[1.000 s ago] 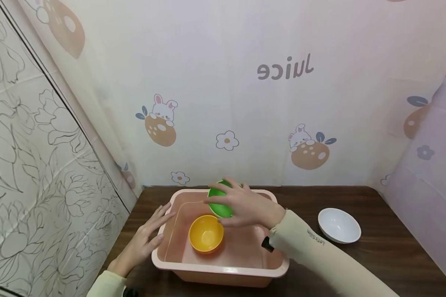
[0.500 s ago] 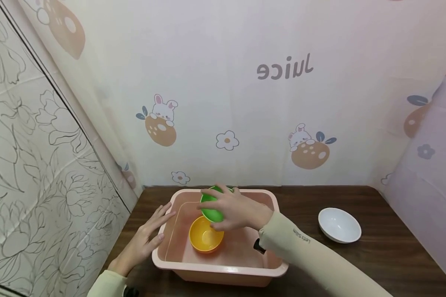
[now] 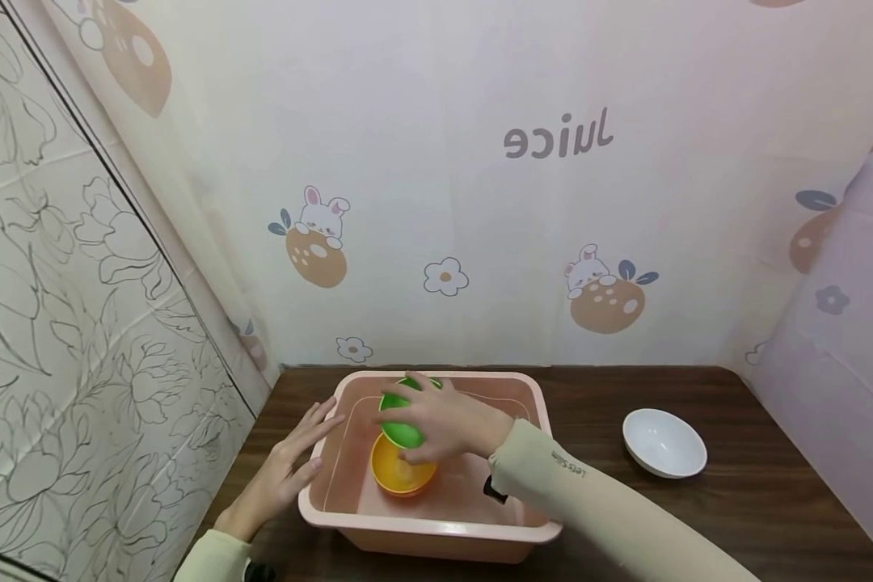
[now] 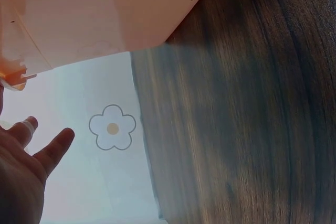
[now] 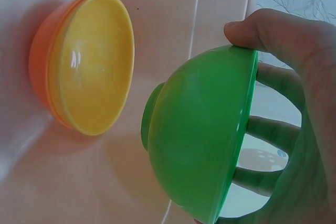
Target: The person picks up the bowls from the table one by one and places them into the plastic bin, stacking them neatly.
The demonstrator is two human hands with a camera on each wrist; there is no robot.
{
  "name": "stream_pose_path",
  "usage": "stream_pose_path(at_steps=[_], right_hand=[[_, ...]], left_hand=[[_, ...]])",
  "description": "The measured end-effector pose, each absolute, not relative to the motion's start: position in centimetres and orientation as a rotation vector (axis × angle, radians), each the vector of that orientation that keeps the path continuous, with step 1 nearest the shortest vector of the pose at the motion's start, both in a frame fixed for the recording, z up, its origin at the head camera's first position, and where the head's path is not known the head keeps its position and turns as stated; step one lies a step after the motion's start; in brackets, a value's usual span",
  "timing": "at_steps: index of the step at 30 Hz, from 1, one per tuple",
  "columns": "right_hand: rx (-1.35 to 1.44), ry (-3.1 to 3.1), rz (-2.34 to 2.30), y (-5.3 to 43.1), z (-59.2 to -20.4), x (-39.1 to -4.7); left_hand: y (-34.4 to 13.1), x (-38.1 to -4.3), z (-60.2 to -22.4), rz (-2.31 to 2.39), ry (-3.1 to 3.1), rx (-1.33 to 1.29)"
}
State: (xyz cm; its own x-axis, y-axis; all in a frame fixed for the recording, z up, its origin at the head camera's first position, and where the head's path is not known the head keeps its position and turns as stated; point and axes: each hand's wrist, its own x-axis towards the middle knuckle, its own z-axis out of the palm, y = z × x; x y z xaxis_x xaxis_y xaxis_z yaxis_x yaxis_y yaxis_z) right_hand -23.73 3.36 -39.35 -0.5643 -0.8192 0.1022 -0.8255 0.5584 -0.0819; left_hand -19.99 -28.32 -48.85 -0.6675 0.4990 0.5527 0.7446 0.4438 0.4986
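My right hand (image 3: 447, 419) grips a green bowl (image 5: 199, 124) by its rim, thumb on one side and fingers spread across the mouth. The bowl hangs tilted inside a pink plastic tub (image 3: 444, 529), overlapping a yellow bowl (image 3: 391, 473) in the head view. From the right wrist, that yellow bowl is seen nested in an orange bowl (image 5: 43, 64) on the tub's floor, with the green bowl's base facing them across a gap. At the tub's left rim, my left hand (image 3: 280, 473) rests with fingers extended, holding nothing.
A white bowl (image 3: 665, 443) stands on the dark wooden table (image 3: 742, 509) right of the tub. Printed curtains (image 3: 444, 202) rise behind the table and along both sides.
The right hand has carried the green bowl left and toward me, from the tub's back area to over the yellow bowl. My left hand stays at the rim.
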Motion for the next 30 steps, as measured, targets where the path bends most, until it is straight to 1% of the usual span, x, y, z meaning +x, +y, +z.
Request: stream_pose_path(at_steps=[11, 30], right_hand=[[1.527, -2.702, 0.057, 2.1, -40.4, -23.7], [1.631, -2.685, -0.062, 0.6, -42.4, -23.5]], left_hand=[[-28.2, -20.0, -49.1, -1.099, -2.410, -1.022], [-27.5, -20.2, -49.3, -1.155, -2.276, -1.045]])
